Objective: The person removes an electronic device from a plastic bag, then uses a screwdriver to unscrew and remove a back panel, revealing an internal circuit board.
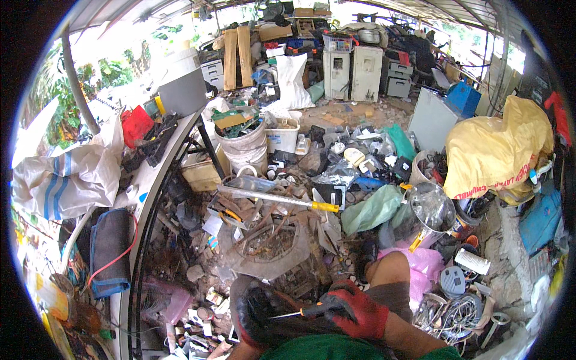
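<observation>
My right hand [357, 309], in a red and black glove, grips a screwdriver [311, 310] with an orange and black handle. Its thin metal shaft points left, toward my left hand [253, 312]. That hand wears a similar glove with its black side showing, near my lap. Its fingers blend into the dark glove, so whether it holds anything is not clear. The screwdriver's tip ends close beside it. Just ahead of my hands lies a dirty, broken frame [240, 259] with an opening full of debris.
A pole with a yellow end [282, 198] lies across the scrap ahead. Beyond stands a white bucket [243, 150] heaped with circuit boards. Tangled cables [447, 315] and a pink bag [414, 273] lie at right. A long table edge [159, 174] runs along the left; a yellow sack [492, 150] sits far right.
</observation>
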Demonstrator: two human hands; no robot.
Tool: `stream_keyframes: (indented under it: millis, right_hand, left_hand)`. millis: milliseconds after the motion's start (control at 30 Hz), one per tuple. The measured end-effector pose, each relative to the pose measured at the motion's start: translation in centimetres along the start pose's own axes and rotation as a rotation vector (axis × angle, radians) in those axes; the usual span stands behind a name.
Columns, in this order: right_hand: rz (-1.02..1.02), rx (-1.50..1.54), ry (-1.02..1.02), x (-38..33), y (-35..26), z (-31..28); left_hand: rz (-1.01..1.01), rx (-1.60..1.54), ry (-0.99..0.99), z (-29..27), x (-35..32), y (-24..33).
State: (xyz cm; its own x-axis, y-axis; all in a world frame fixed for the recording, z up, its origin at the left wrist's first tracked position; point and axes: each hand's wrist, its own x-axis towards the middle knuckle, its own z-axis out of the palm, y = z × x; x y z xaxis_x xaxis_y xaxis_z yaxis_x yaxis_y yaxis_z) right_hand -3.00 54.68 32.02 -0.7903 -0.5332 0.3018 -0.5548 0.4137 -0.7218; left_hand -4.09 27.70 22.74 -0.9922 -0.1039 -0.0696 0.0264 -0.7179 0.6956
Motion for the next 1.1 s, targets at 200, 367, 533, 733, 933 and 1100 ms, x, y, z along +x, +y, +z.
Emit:
stream_keyframes:
  millis: [200, 367, 533, 733, 933, 1100]
  right_hand:
    - [0.097, -0.044, -0.133, 0.7, -0.6, -0.3]
    - [-0.062, 0.024, -0.09, 0.3, -2.4, 0.4]
    - [0.01, 0.177, 0.155, 1.0, -1.9, 1.4]
    - [0.046, 0.16, 0.053, 2.4, -3.0, 0.3]
    - [0.094, -0.08, -0.162, 3.3, -4.4, -0.3]
    - [0.006, -0.056, -0.158, 2.5, -4.6, -0.4]
  left_hand:
    - [-0.204, -0.172, 0.008, -2.8, 0.6, -0.7]
    - [-0.262, -0.346, 0.005, -2.3, -1.4, 0.1]
    - [-0.268, -0.344, 0.011, -0.8, -0.4, 0.0]
    - [-0.428, -0.491, -0.081, 0.8, 0.1, -0.4]
    - [-0.368, -0.416, -0.217, -1.8, 0.3, -0.7]
    - [-0.361, -0.407, 0.069, -1.5, -0.3, -1.3]
